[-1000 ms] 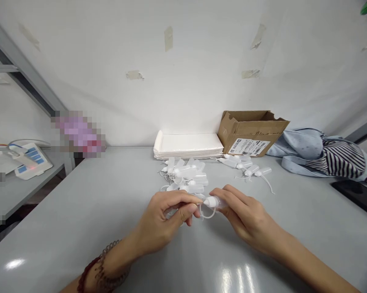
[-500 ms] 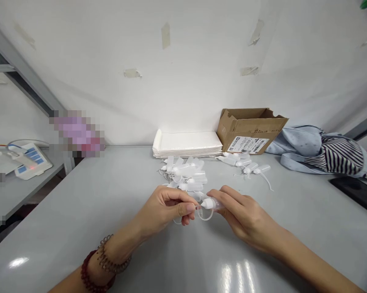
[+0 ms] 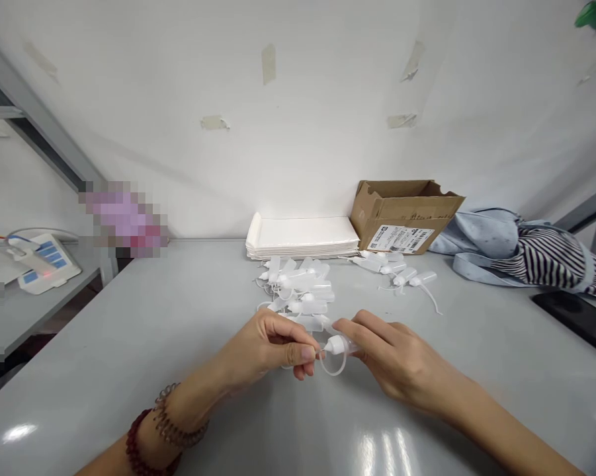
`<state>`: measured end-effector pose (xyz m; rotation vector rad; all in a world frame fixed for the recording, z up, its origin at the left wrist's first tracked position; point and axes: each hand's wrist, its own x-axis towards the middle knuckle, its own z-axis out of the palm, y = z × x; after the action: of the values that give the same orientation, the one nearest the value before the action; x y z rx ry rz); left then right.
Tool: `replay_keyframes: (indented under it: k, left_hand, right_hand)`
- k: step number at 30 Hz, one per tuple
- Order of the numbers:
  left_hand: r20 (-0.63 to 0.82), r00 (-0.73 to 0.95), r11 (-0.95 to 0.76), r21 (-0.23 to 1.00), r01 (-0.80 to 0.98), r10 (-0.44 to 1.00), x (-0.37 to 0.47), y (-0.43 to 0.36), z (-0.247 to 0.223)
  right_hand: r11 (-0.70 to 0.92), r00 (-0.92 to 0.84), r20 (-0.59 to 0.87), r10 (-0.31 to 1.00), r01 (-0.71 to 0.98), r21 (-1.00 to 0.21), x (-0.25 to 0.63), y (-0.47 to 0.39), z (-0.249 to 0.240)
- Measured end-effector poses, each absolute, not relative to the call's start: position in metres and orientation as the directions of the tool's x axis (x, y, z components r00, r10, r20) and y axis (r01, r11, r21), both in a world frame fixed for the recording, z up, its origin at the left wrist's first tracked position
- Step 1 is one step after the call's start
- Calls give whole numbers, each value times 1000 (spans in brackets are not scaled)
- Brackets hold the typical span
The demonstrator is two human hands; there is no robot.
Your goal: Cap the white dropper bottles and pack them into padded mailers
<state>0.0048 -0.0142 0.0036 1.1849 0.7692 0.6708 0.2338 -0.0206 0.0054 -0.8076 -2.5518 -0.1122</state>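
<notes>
Well forward and left of the cardboard box (image 3: 399, 211), the right hand (image 3: 401, 360) is holding a small, translucent plastic bottle (image 3: 351, 344), fingers closing fully around its smooth cylinder. A white conical nozzle (image 3: 334, 344) is pointing left from it, and a thin, pliable strap (image 3: 333, 374) is curving beneath in a loop. The left hand (image 3: 262, 347) is pinching the strap's end beside the nozzle tip, thumb pressing on fingertips; the tiny part between them is staying hidden. A glossy coil band (image 3: 178, 428) and a dark red beaded bracelet (image 3: 146, 449) are circling that wrist.

Similar bottles are lying in a tangled heap (image 3: 298, 281) left of the box and nearer the person; a few others (image 3: 405, 275) are lying just before it. Flat white packets (image 3: 302, 233) are forming a stack at its left, and a soft blue-and-striped fabric bundle (image 3: 536, 254) is slumping at its right.

The smooth grey tabletop (image 3: 178, 297) is reflecting lights. Behind the box, a pale wall (image 3: 302, 165) is bearing peeling tape scraps (image 3: 268, 64).
</notes>
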Motion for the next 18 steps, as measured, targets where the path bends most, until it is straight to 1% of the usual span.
replay_keyframes:
  k: [5,11,16,18]
  left_hand:
    - [-165,599,261,962,-76,783,5,-16,6]
    - [-150,610,275,954,-117,778,5,-15,5]
    - [-179,463,198,980,7,868,5,-14,7]
    - [-181,448,193,981,20,876,6,-14,7]
  right_hand:
    - [835,-729,452,514,547,-68,233,-22,8]
    - [820,-709,478,518,571,-42,234,-25,4]
    - [783,-671,502,546,622,-19,231,-21,2]
    - [785,-668,501,550,618,-37,230,-20,2]
